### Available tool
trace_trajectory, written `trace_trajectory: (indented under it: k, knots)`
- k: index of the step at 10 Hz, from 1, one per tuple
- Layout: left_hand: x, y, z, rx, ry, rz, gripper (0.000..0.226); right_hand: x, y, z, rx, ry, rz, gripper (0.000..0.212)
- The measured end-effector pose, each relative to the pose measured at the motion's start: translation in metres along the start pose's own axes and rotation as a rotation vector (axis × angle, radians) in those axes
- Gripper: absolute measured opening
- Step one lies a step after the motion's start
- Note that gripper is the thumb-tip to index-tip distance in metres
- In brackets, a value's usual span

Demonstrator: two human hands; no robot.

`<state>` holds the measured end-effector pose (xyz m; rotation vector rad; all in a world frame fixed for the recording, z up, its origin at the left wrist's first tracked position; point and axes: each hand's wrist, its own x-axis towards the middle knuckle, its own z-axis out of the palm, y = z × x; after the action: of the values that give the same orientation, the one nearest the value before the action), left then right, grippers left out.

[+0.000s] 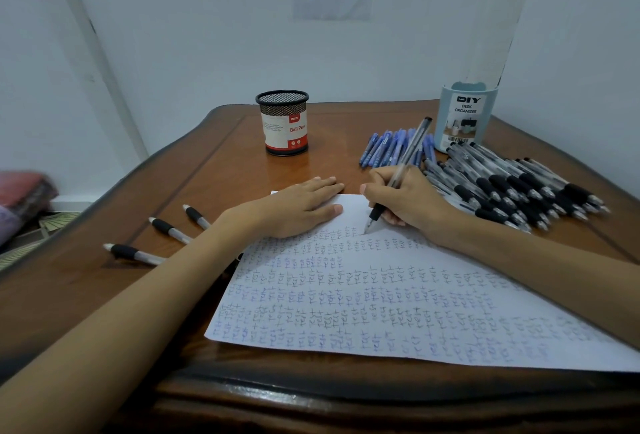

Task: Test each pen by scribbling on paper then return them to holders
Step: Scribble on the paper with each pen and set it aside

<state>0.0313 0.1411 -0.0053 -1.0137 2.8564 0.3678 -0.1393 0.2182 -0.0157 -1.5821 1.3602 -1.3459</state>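
Gripping a clear pen (pixel 414 142) in curled fingers, the right hand (pixel 405 201) holds its tip against the far part of the paper (pixel 381 295). The sheet lies on the wooden bench (pixel 207 163), filled with rows of the word "test" in blue and dark ink. The left hand (pixel 298 208) lies flat, fingers straight, on the sheet's far left corner. 3 black-grip pens (pixel 171 227) lie apart on the bench, left of the left forearm. At the back stands a black mesh holder (pixel 284 122) labelled "DIY" and "Ball Pens". Further right, a pale blue holder (pixel 464 118) reads "DIY DESK ORGANIZER", with a heap of blue pens (pixel 384 148) and a larger heap of black-grip pens (pixel 512 187) beside it.
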Motion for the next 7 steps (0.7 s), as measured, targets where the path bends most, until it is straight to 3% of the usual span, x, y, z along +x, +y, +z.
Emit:
trace_trajectory:
  k: [7]
  knots:
    - [-0.0008, 0.0009, -0.0004, -0.006, 0.006, -0.002, 0.057, 0.0014, 0.0033, -0.0005, 0.038, 0.042, 0.016, 0.043]
